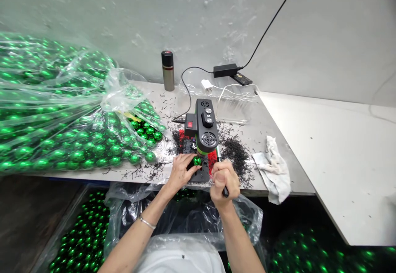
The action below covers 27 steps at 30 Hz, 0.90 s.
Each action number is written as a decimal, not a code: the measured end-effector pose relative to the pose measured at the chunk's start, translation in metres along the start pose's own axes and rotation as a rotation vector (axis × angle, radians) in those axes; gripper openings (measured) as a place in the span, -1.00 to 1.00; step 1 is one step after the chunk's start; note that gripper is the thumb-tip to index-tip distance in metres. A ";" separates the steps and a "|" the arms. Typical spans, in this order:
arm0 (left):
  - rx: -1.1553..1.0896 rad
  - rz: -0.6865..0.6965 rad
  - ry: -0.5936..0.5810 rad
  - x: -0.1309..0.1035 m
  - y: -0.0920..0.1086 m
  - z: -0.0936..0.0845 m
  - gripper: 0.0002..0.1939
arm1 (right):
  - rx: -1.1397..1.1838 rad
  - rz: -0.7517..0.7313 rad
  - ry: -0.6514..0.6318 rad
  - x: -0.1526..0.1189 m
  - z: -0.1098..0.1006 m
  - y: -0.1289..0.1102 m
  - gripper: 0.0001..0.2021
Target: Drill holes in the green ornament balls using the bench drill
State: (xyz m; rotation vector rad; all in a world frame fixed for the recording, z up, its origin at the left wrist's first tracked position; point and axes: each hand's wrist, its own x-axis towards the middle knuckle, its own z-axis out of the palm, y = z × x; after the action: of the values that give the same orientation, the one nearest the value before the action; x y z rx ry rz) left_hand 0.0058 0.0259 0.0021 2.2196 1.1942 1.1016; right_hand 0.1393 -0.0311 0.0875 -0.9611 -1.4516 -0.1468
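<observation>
A small black press machine [208, 126] with a red switch stands near the table's front edge. Under its head sits one shiny green ball [197, 160], pinched between the thumb and fingers of my left hand [182, 169]. My right hand [225, 182] is wrapped round the black-tipped lever [225, 192] at the machine's right side. Small black pieces [235, 153] lie heaped beside the machine, close to my right hand. Red patches show on either side of the machine's base.
A clear bag of green balls [62, 120] covers the table's left side. Behind stand a bottle [168, 71] and a power adapter [225, 70] with cables. A crumpled cloth [274, 169] hangs over the front edge. Below are green balls [83, 231] and plastic sheeting.
</observation>
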 end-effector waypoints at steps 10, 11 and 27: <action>0.018 0.015 0.013 0.000 0.000 0.001 -0.67 | -0.073 -0.087 0.034 -0.033 0.009 0.024 -0.67; 0.016 0.013 0.013 0.000 0.000 0.001 -0.67 | -0.075 -0.091 0.048 -0.036 0.010 0.026 -0.66; -0.002 -0.021 -0.011 0.000 0.002 0.000 -0.71 | -0.022 -0.139 -0.020 -0.038 0.012 0.032 -0.69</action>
State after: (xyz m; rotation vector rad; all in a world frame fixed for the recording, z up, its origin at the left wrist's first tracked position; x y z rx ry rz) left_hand 0.0069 0.0245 0.0035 2.2042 1.2084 1.0804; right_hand 0.1434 -0.0205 0.0374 -0.8819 -1.5382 -0.2557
